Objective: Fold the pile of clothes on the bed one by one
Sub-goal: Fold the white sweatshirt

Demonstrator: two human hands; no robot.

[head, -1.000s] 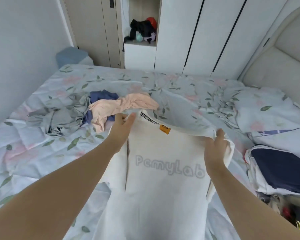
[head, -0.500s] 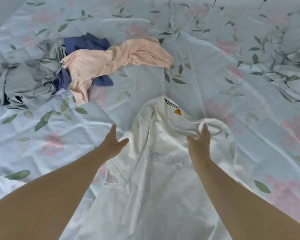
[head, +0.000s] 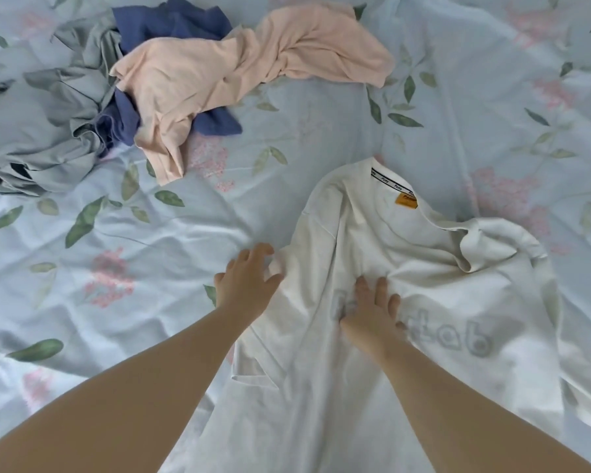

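1. Floral bedsheet (head: pixel 321 131), wrinkled; white shirt (head: pixel 430 268) spread front-up, lower centre-R.
2. L hand (head: pixel 246 285): fingers spread, flat at shirt's L edge, gripping nothing.
3. R hand (head: pixel 372 312): flat, pressing shirt chest.
4. Pile (head: pixel 41 124) w/ pink top (head: pixel 219 70) upper L, apart.

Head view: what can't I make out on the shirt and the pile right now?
- Print on the white shirt, head view: the right hand covers its middle letters.
- The shirt's hem: runs off the bottom edge of the view.
- The blue garment: mostly buried under the pink garment; type unclear.
- The grey garment: crumpled and cut off by the left edge.
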